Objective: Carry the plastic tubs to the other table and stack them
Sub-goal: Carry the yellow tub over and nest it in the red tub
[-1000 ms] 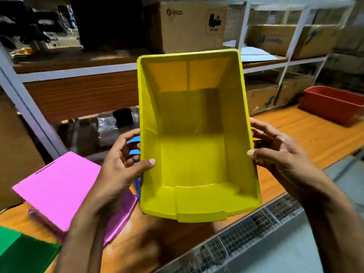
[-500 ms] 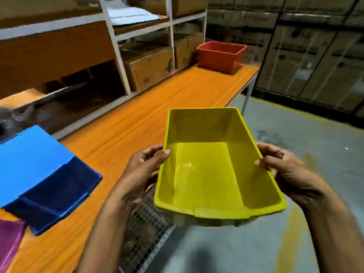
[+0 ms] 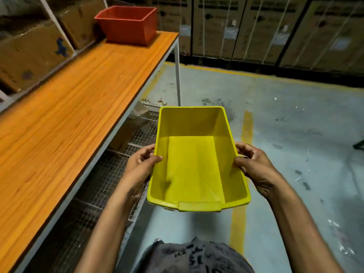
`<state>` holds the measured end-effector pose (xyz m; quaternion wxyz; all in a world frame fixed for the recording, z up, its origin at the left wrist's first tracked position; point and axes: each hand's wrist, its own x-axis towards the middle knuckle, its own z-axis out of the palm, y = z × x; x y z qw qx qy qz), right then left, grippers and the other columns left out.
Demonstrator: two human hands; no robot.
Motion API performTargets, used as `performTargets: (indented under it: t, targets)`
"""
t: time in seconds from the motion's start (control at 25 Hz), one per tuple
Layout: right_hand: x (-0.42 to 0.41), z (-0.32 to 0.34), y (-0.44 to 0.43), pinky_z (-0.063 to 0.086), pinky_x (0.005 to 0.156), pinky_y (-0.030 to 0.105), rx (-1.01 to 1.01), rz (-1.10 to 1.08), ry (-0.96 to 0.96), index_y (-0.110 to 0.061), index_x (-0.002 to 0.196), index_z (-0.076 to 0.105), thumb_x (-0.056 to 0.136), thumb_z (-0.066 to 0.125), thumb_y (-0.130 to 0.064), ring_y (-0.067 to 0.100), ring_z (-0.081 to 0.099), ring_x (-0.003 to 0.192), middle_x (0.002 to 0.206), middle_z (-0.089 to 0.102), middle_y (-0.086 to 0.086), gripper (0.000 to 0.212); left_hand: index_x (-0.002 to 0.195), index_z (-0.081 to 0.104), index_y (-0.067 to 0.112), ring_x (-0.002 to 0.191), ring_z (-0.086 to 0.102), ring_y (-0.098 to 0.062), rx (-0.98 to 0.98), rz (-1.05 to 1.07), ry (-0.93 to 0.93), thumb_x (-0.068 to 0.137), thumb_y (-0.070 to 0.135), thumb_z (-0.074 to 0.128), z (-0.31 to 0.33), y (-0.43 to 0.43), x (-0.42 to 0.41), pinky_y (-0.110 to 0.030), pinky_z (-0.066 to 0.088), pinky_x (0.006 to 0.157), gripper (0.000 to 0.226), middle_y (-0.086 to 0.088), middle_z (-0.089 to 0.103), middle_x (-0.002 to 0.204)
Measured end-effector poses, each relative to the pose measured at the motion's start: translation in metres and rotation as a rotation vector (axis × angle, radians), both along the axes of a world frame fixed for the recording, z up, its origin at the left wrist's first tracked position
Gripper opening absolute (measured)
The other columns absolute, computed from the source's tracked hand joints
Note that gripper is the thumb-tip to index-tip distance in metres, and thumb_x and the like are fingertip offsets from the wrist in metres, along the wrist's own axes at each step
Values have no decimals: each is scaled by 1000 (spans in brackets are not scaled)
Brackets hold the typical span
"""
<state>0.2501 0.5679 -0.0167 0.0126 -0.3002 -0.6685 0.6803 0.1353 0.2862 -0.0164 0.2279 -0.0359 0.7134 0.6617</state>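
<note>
Fingers of left hand and right hand pinch the yellow tub at nine and three o'clock; best carried level.

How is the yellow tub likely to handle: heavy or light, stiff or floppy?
Probably light: the yellow tub is empty, and the left hand and right hand pinch its rim. Likely stiff: its walls look straight despite that grip.

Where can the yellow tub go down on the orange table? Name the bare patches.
The orange table is bare from its near end up to the red tub, between the cardboard boxes and the front edge. Crowded only at the far end, where the red tub stands.
</note>
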Motion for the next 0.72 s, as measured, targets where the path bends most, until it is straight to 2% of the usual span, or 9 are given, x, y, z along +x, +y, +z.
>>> performTargets:
  t: [0.08, 0.16, 0.24, 0.32, 0.4, 0.48, 0.6, 0.72]
  targets:
    - [-5, -6, 19, 53, 54, 22, -20, -63, -16, -18, 126, 69, 88, 49, 16, 6, 72, 69, 118, 73, 3, 55, 124, 72, 17, 111, 71, -31, -7, -43, 4, 91, -3, 67, -5, 26, -19, -51, 53, 105, 39, -10, 78, 115]
    - [-13, -11, 40, 59, 70, 34, -42, -131, -16, -22, 121, 70, 87, 49, 17, 15, 74, 82, 118, 73, 3, 55, 124, 73, 20, 115, 69, -33, -15, -93, 27, 87, 4, 72, -12, 51, -45, -57, 49, 108, 40, -13, 76, 119]
    - [-26, -14, 60, 58, 84, 48, -44, -172, -32, -22, 123, 70, 86, 50, 17, 31, 73, 98, 125, 71, 8, 57, 127, 72, 24, 117, 68, -35, -37, -137, 28, 85, 11, 76, -13, 77, -70, -62, 45, 109, 44, -18, 73, 123]
    - [-44, -17, 80, 54, 87, 55, -28, -204, -20, -21, 126, 70, 82, 53, 17, 43, 68, 107, 128, 68, 12, 60, 131, 70, 27, 119, 68, -35, -35, -205, 42, 85, 16, 77, -18, 102, -100, -59, 50, 105, 48, -10, 75, 123]
    - [-70, -18, 101, 48, 80, 50, -2, -244, 11, -23, 126, 70, 76, 57, 15, 42, 64, 96, 128, 66, 14, 64, 134, 68, 25, 113, 72, -21, 2, -247, 64, 92, 6, 71, -18, 129, -132, -38, 62, 89, 46, 0, 77, 119]
    - [-101, -11, 118, 46, 77, 43, 25, -265, 35, -23, 129, 67, 78, 57, 17, 31, 61, 95, 125, 66, 13, 66, 134, 67, 25, 101, 75, -8, 39, -255, 74, 94, 1, 67, -13, 151, -163, -21, 60, 72, 46, 1, 76, 118]
    - [-151, -2, 142, 47, 78, 40, 34, -294, 63, -25, 126, 65, 81, 52, 24, 27, 63, 97, 121, 69, 8, 68, 134, 67, 27, 96, 76, -7, 58, -272, 94, 93, 1, 68, -3, 178, -214, -21, 60, 71, 48, -7, 74, 121]
    - [-196, 1, 163, 54, 70, 33, 32, -290, 98, -21, 134, 61, 80, 52, 28, 26, 67, 101, 125, 68, 10, 73, 133, 68, 31, 111, 73, -22, 74, -289, 104, 89, -2, 70, 2, 201, -264, -26, 62, 75, 55, -8, 73, 125]
